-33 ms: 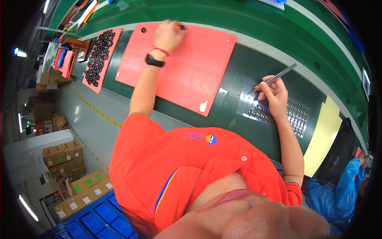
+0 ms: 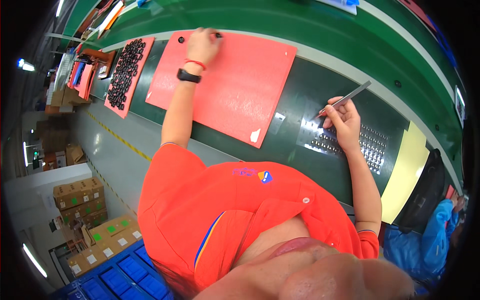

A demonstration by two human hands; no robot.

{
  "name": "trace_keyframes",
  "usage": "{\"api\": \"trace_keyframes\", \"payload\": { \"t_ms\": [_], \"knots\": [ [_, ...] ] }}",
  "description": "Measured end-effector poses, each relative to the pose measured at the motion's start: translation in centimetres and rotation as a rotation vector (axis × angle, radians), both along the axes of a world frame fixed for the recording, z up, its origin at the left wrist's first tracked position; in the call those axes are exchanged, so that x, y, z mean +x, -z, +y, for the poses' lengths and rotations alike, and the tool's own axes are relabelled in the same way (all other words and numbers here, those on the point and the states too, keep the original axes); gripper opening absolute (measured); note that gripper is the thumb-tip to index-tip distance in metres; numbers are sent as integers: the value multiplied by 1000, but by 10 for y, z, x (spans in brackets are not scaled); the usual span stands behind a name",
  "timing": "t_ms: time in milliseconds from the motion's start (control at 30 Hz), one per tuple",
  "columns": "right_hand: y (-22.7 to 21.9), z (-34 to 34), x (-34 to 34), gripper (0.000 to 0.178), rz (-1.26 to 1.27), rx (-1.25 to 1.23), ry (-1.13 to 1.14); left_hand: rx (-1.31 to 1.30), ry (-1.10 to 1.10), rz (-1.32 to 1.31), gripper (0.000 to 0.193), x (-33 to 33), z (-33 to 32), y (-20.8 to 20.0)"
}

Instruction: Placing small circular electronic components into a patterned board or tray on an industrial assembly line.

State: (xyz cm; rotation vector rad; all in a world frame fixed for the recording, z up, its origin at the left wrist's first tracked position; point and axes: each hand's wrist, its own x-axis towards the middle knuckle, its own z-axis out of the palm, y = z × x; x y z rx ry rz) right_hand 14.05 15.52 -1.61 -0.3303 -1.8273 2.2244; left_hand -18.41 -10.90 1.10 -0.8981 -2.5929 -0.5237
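Note:
My left hand [image 2: 203, 47] is over the far part of the pink mat [image 2: 235, 85], its fingers closed on a small black round part [image 2: 218, 35] at the fingertips. Another black round part [image 2: 181, 39] lies on the mat's far left corner. A pair of metal tweezers [image 2: 356, 92] is gripped in my right hand [image 2: 344, 120], its tip pointing left and down. Below that hand is a clear sheet [image 2: 306, 131] carrying rows of small shiny pieces [image 2: 372, 145]; the hand covers some of them.
To the left, a narrow pink mat [image 2: 123, 111] bears many black round parts [image 2: 127, 70]. A yellow sheet [image 2: 407, 170] lies at the right end of the green table [image 2: 240, 136], beside a black bag [image 2: 422, 192]. Cardboard boxes [image 2: 80, 192] and blue crates [image 2: 117, 280] stand at the lower left.
My left hand has moved a little to the left over the mat, and the black round part at its fingertips has gone with it. My right hand with the tweezers has hardly moved.

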Motion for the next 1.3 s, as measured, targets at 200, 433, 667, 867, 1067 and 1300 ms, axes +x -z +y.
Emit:
{"api": "trace_keyframes", "payload": {
  "t_ms": [200,433,667,867,1067,1300],
  "knots": [
    [-2,0,2,19,8,9,-14,-36,-263,32,26,-68,-65,14],
    [2,0,5,19,10,-5,-48,100,-16,45,35,-5,-1,-14],
    [-4,1,2,19,39,46,-63,117,775,-2,32,101,140,-29],
    [-3,-4,6,20,113,324,0,123,1149,-156,43,140,280,-7],
    [-3,-13,7,21,223,560,-4,191,1020,-149,54,165,383,38],
    [2,-9,7,19,226,467,20,163,977,-191,16,170,397,38]
  ]
}}
